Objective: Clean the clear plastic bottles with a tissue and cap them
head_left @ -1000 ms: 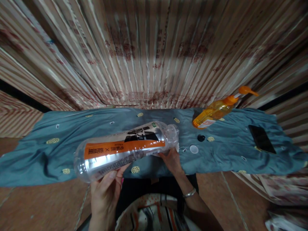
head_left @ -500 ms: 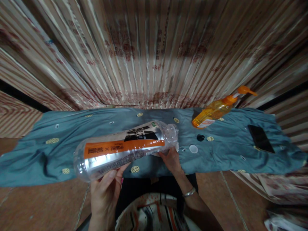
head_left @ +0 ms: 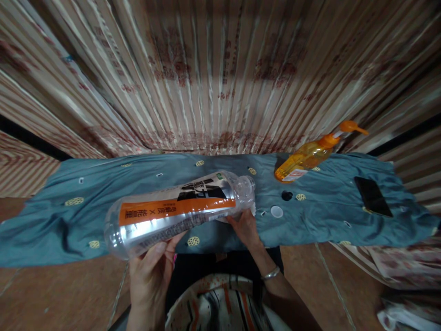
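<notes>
1. Hands and bottle, head view: we hold a large clear plastic bottle (head_left: 175,214) on its side in the middle of the frame. It is lifted just above a blue-grey cloth (head_left: 69,220), with its base toward the lower left and its neck toward the right.
2. Our left hand (head_left: 149,271) grips the base end from below. The fingers curl round the far side and the thumb presses on the near wall.
3. Our right hand (head_left: 245,227) closes under the shoulder near the neck, fingertips against the edge of the silver and orange label. A bracelet (head_left: 270,274) sits on that wrist.
4. We cannot tell whether a cap is on the neck. A white cap (head_left: 276,211) lies on the cloth just right of the right hand, with a small black cap (head_left: 286,195) a little beyond it.
5. Farther right, an orange pump bottle (head_left: 306,161) stands at the cloth's far edge, and a dark phone (head_left: 372,196) lies flat near the right end. A striped curtain (head_left: 220,82) fills the upper frame.
6. To hold it well, in our judgement, the left hand should carry the weight while the right only steadies and steers the neck. The thin wall looks easy to dent, so we would press lightly. We would also hold the neck level or slightly raised in case it is open, and keep the bottle over the cloth, clear of the pump bottle.
</notes>
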A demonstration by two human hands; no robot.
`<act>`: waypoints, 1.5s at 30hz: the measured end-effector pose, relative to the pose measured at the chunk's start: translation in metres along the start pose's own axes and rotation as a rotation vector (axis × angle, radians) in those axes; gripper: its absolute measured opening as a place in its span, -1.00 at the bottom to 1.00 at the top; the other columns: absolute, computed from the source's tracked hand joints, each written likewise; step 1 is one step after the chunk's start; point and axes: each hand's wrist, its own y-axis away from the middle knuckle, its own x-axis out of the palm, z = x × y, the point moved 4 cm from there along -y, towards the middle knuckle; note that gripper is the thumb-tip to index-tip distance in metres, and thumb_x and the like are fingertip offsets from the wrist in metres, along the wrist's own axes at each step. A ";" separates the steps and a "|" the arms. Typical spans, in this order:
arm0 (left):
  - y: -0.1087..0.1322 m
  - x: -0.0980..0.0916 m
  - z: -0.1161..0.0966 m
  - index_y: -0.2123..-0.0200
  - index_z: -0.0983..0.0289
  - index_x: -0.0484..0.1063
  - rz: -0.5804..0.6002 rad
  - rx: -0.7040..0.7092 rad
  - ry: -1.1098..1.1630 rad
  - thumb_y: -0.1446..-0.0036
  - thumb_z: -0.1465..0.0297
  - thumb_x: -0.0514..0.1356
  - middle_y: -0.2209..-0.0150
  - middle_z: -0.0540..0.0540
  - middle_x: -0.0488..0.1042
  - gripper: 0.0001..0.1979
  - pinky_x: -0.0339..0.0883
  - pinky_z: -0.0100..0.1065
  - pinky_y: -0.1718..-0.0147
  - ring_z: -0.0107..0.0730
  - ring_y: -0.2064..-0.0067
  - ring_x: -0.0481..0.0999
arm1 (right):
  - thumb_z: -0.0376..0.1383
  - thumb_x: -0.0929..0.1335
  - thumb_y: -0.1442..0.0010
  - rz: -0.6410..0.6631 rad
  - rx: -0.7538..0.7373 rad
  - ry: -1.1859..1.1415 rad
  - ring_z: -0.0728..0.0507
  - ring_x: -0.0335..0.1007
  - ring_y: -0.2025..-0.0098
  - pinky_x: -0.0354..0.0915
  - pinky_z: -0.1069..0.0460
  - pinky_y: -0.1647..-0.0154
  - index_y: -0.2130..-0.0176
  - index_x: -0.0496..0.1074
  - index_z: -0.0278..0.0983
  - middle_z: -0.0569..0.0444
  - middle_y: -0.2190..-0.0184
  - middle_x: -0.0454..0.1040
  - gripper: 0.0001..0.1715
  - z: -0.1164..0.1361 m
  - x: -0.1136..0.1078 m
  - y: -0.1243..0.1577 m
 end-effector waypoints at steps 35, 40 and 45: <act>-0.002 -0.002 -0.002 0.07 -0.04 0.77 0.018 -0.014 0.039 0.61 0.20 0.83 0.38 -0.11 0.69 -0.15 0.84 -0.04 0.12 -0.12 0.23 0.79 | -0.09 0.61 -0.16 0.018 0.019 -0.007 -0.52 0.74 -0.09 0.68 -0.44 -0.09 0.06 0.42 -0.13 -0.17 0.07 0.71 -0.52 0.000 0.000 0.000; -0.002 0.001 -0.004 0.03 -0.07 0.76 0.028 0.000 0.069 0.60 0.26 0.84 0.44 -0.17 0.64 -0.11 0.83 -0.16 0.20 -0.23 0.32 0.75 | -0.04 0.61 -0.20 0.015 0.012 -0.012 -0.49 0.74 -0.06 0.69 -0.41 -0.07 0.04 0.45 -0.13 -0.16 0.10 0.72 -0.53 0.004 -0.001 -0.001; -0.003 0.004 -0.006 -0.06 -0.16 0.72 0.035 0.020 0.090 0.62 0.29 0.84 0.46 -0.23 0.61 0.01 0.81 -0.19 0.27 -0.33 0.42 0.70 | 0.04 0.60 -0.22 0.014 0.008 -0.006 -0.49 0.74 -0.08 0.69 -0.41 -0.09 0.02 0.45 -0.15 -0.20 0.05 0.73 -0.48 0.000 0.001 -0.001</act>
